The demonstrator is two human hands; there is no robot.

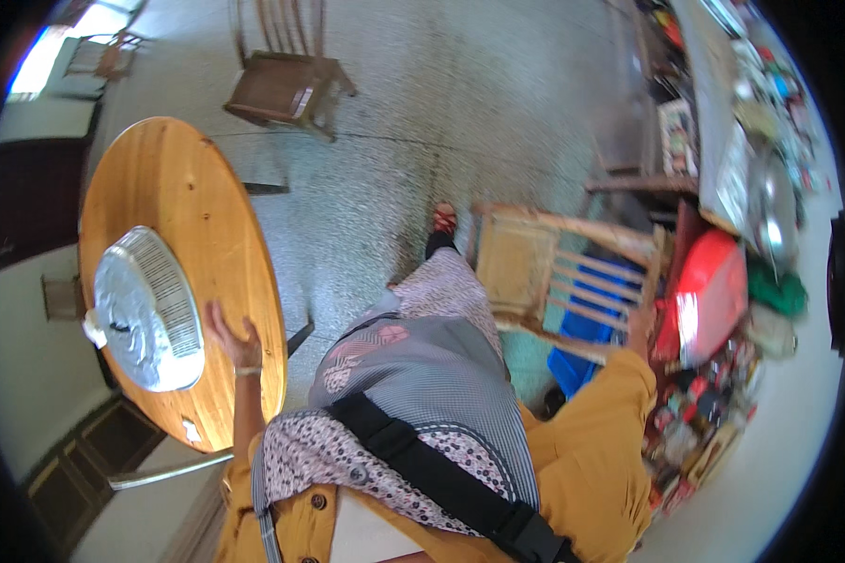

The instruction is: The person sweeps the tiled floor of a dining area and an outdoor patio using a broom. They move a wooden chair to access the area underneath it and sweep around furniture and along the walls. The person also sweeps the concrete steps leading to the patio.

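Chair (512,261) beside red tub (714,296) | our right hand (639,328), fingers grasping the chair's back | our left hand (235,342), fingers spread, released, near silver basin (150,319) on worktop (183,178) | swinging wide, we could knock the tub

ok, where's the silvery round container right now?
In the head view, the silvery round container sits on the round wooden table at the person's left, just left of the left hand.

Left fingers (218,325) beside silver basin (146,305)
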